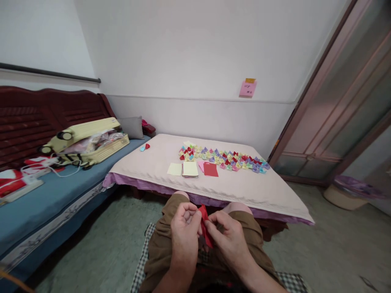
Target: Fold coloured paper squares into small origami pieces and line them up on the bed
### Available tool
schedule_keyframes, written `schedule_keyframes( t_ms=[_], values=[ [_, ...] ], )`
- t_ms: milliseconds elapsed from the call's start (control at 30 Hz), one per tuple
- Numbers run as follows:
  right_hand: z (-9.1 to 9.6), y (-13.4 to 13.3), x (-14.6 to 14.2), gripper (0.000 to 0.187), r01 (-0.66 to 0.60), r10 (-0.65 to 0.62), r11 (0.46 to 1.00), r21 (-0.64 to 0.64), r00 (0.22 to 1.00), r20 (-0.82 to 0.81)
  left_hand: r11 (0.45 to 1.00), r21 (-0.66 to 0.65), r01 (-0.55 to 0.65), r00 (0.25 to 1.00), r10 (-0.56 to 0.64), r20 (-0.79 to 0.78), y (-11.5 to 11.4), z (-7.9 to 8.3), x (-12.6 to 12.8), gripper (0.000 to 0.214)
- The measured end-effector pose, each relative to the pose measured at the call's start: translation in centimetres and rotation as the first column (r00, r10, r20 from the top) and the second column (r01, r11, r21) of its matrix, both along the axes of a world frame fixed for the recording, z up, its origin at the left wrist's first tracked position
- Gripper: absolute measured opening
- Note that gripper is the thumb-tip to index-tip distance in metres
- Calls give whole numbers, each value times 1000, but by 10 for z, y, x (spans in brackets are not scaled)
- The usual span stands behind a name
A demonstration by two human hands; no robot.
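A folded piece of red paper is held upright between both hands, above my lap. My left hand pinches its left side near the top, fingers curled. From the right, my right hand grips the opposite edge with thumb and forefinger. Beyond my knees, on the table, lie a stack of pale yellow paper squares, a single pale yellow sheet and a red sheet over pink paper. Behind them spreads a band of many small folded paper pieces in several colours.
The cloth-covered table spans the front. At left, a blue-cushioned wooden bench carries an open yellow suitcase and a grey pillow. A lined bin stands at right by the door. A pink note hangs on the wall.
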State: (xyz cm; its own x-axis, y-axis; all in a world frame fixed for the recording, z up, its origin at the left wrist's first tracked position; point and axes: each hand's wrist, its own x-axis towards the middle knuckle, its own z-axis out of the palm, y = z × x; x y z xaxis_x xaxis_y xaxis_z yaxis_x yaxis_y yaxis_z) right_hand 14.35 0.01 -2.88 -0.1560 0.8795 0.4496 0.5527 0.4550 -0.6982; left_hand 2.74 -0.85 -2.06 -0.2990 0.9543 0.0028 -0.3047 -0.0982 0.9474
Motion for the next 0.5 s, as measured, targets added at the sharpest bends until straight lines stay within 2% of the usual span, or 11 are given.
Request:
schedule_keyframes(
  t_ms=[200, 367, 500],
  values=[
    [-2, -1, 0, 21, 10, -22, 992, 125, 995, 92, 1000, 14, 7, 999, -6, -39, -1, -2, 0, 7],
    [-3, -2, 1, 23, -4, -22, 965, 261, 995, 98, 1000, -6, -12, 997, 12, -70, 1, -3, 1, 11],
    [-4, -2, 0, 23, -12, -23, 953, 303, 993, 112, 1000, -10, -14, 995, 13, -99, 3, -2, 1, 12]
  ],
)
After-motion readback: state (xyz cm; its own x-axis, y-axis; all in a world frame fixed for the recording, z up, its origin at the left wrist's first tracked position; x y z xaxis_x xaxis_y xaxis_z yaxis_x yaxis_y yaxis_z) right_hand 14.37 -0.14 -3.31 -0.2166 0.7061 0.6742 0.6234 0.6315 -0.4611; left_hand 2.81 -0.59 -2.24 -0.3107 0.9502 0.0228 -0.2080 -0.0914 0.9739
